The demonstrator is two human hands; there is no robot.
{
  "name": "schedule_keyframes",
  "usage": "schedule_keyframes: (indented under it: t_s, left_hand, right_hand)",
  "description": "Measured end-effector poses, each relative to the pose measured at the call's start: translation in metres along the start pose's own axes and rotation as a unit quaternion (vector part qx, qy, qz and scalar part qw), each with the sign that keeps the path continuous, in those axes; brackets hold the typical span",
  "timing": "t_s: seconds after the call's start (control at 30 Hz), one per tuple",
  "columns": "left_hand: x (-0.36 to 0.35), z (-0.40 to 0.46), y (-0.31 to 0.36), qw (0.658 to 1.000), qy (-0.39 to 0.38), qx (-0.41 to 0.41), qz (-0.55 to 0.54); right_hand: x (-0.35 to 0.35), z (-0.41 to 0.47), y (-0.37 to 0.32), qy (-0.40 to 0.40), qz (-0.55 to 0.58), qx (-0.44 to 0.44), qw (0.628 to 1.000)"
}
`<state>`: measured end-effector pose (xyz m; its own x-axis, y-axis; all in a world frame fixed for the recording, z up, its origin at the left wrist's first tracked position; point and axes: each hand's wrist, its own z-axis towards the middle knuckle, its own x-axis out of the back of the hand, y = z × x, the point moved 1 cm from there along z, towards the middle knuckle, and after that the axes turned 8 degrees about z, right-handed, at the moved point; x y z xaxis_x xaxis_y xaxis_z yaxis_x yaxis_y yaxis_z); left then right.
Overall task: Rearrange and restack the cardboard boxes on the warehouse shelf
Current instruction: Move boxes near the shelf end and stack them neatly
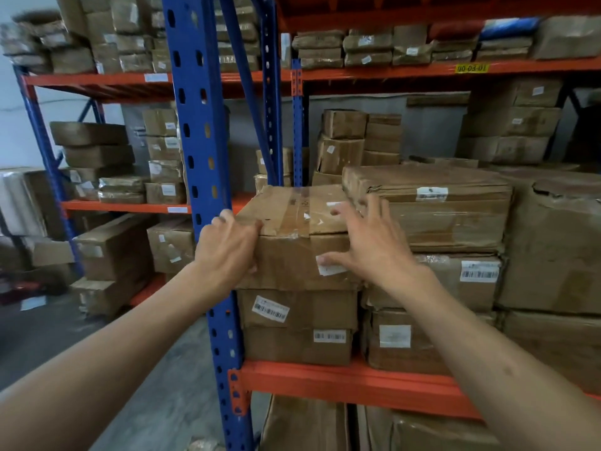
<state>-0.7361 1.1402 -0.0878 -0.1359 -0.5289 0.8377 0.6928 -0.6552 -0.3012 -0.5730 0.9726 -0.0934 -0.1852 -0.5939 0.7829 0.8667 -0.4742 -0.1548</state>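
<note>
A taped, worn cardboard box [292, 222] tops the left stack on the orange shelf [341, 375]. My left hand [227, 245] wraps its fingers round the box's left front corner, beside the blue upright. My right hand [370, 242] is spread open against the box's right front edge, thumb on a white label, fingers reaching toward the gap beside a wide flat box [439, 206]. Two labelled boxes [299, 327] lie under the top one.
A blue rack upright [201, 157] stands just left of the stack. Large boxes [553, 255] fill the shelf to the right. More boxes crowd the back of the shelf, the level above and the neighbouring rack at left. Grey floor lies lower left.
</note>
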Motion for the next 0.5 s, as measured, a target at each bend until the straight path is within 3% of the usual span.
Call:
schedule_keyframes:
  t_s: [0.07, 0.17, 0.5]
  left_hand:
    - [-0.003, 0.002, 0.012, 0.996, -0.015, -0.014, 0.090]
    - [-0.016, 0.008, 0.021, 0.990, -0.017, -0.027, 0.135]
    - [-0.033, 0.030, 0.024, 0.993, -0.010, -0.070, 0.090]
  right_hand:
    - [-0.003, 0.010, 0.001, -0.082, -0.073, 0.042, 0.993]
    - [-0.018, 0.018, 0.014, -0.155, -0.094, 0.015, 0.983]
    - [-0.044, 0.027, 0.019, -0.130, -0.114, 0.001, 0.985]
